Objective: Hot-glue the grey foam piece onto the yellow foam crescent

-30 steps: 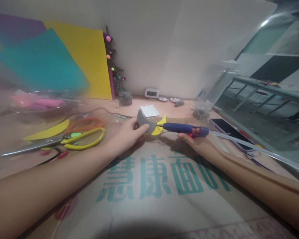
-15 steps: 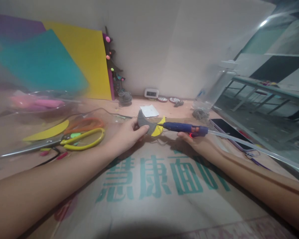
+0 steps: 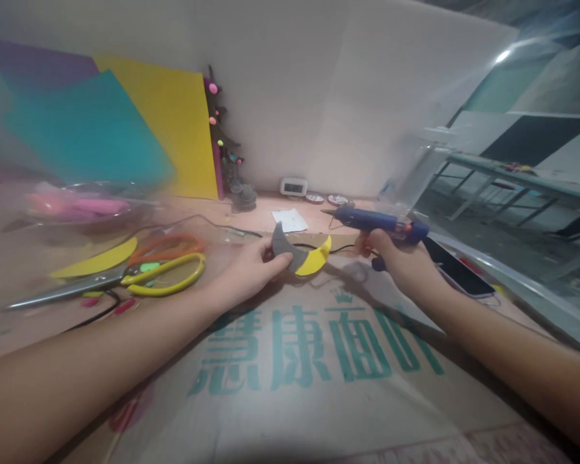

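Between the thumb and fingers of my left hand (image 3: pixel 258 267) is a crescent-shaped piece (image 3: pixel 286 247), grey on the held part, with a yellow part (image 3: pixel 316 261) curving up at its right end. My right hand (image 3: pixel 391 254) is wrapped round the handle of a blue glue gun (image 3: pixel 367 219). The gun's nozzle points left, above and apart from the crescent. A clear glue stick runs out of its back end. Both hands are over the printed sheet (image 3: pixel 290 412) on the table.
Scissors (image 3: pixel 164 274) with orange and yellow handles lie at left beside a yellow cut-out (image 3: pixel 99 258). Coloured sheets (image 3: pixel 169 129) lean at the wall. A small clock (image 3: pixel 293 187) and a white paper (image 3: pixel 290 220) stand ahead. A phone (image 3: pixel 459 267) lies at right.
My right hand has lifted the glue gun up and to the right, its nozzle leaving the crescent. The yellow part of the crescent is now in fuller view; my left hand keeps its grip.
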A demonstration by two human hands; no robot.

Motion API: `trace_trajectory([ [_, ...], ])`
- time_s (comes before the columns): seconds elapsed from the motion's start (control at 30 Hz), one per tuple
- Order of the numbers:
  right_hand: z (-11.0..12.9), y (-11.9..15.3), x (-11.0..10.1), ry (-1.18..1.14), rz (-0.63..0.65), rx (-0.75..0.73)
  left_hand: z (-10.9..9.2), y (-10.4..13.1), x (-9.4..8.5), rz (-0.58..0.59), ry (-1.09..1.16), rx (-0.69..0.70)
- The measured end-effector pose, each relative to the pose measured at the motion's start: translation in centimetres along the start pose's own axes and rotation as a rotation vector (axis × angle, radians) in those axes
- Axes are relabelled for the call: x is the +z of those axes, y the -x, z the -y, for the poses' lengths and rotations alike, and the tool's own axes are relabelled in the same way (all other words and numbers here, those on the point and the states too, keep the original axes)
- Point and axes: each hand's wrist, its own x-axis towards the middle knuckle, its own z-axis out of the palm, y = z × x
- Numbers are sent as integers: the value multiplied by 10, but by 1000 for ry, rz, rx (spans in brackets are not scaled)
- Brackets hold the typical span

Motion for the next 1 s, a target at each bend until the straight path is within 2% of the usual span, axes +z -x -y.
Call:
trace_trajectory([
  [0.17,19,-10,-12,-15,-21,21,-4,2,1,24,24,18],
  [0.3,31,-38,-8,81,-6,-3,-5,2,2,21,6,0],
  [0.4,29,-70,4,201,71,10,-4,2,1,13,-37,-6],
  [0.53,14,-104,31,278,148,69,-1,1,1,27,-47,5],
  [0.67,-4,-119,60,270,239,147,1,0,2,36,-24,8],
  [0.73,-10,-122,67,272,284,156,0,-1,2,28,-17,-3],
  [0.83,-17,-124,62,292,281,137,-1,-2,3,-1,30,-42],
  [1.0,-23,-105,27,297,207,23,-1,-5,0,-71,168,-103],
])
